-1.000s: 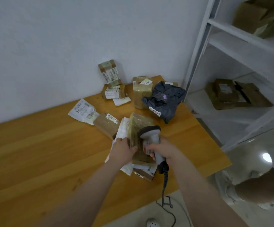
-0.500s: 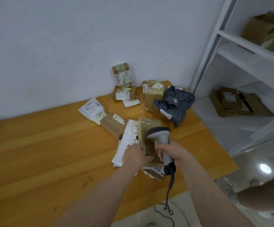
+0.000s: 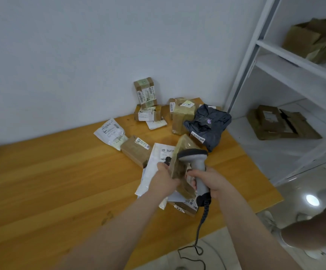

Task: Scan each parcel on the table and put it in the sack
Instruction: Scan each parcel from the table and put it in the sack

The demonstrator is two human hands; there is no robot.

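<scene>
left hand (image 3: 165, 177) grips a tilted brown taped cardboard parcel (image 3: 185, 152) above the wooden table (image 3: 61, 182). right hand (image 3: 210, 181) holds a grey corded handheld barcode scanner (image 3: 194, 158) right at the parcel. white plastic mailer (image 3: 154, 168) lies under them. dark grey crumpled poly bag (image 3: 209, 125) and several small brown boxes sit near the wall.

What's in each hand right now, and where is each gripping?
The left hand grips the brown taped parcel by its near left edge; the right hand holds the scanner by its handle.
</scene>
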